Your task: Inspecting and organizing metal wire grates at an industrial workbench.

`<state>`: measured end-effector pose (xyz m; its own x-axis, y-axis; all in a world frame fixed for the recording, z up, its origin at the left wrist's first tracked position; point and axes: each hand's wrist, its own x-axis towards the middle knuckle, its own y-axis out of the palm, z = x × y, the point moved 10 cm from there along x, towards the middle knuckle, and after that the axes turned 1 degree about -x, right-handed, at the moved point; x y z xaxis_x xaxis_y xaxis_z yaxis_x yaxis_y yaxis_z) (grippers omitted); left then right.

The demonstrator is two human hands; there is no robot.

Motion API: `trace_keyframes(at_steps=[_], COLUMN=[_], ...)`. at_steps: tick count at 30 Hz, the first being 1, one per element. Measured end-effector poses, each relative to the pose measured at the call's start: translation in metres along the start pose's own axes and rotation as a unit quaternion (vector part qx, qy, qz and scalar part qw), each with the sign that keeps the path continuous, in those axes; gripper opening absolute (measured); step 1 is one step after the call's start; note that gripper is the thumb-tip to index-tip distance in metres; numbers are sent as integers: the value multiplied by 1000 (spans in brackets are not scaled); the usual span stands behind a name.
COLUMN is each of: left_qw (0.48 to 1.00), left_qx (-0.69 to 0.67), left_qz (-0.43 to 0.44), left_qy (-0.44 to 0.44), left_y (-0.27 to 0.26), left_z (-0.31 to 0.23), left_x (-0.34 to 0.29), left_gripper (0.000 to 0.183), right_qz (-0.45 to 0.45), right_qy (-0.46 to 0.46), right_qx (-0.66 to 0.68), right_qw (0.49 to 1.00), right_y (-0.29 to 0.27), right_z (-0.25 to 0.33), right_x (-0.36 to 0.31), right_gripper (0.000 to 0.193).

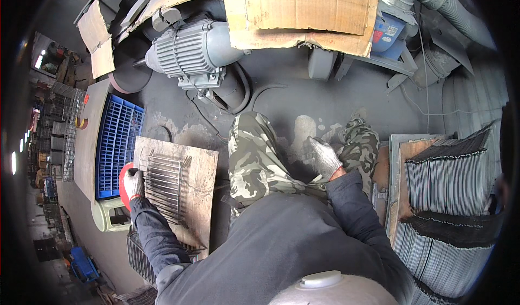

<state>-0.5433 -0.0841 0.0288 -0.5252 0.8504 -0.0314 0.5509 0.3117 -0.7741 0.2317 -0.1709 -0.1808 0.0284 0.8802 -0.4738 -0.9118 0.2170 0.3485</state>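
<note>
My left hand [134, 184], in a white work glove, is at the left beside a wooden board [200, 188]. Its fingers are curled closed at the rim of a red rounded object [124, 185]; what they grip is hidden. Right next to it, a batch of thin metal wire racks [165, 183] lies on the board. My right hand [326, 160], also gloved, is in front of me by my right thigh in camouflage trousers [357, 148]. Its fingers stretch forward and to the left, and I see nothing held in them.
A blue plastic crate [120, 145] and a pale green stool [108, 214] stand at the left. Ahead is a grey electric motor [187, 50] beside cardboard sheets [303, 7]. Tight stacks of thin dark-edged metal pieces [447, 183] fill the right side. A ribbed duct [455, 7] runs at upper right.
</note>
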Motion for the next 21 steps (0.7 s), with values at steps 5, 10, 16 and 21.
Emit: trace_keyframes(at_steps=[5, 10, 16, 21], left_qw=[988, 989, 952, 907], left_qx=[-133, -82, 30, 55], left_qz=[57, 118, 163, 200], left_qy=[-49, 30, 257, 366], left_y=[-9, -11, 20, 59], left_z=[-52, -155, -295, -396], left_x=[-34, -70, -126, -183], left_gripper=[4, 12, 17, 24], right_qz=[17, 5, 11, 63], right_qy=[43, 27, 10, -359], right_qx=[66, 64, -63, -329], right_qw=[997, 998, 998, 871], right_y=[26, 22, 48, 131], right_z=[23, 26, 62, 184], right_x=[-17, -20, -45, -115], right_gripper=[31, 31, 31, 26])
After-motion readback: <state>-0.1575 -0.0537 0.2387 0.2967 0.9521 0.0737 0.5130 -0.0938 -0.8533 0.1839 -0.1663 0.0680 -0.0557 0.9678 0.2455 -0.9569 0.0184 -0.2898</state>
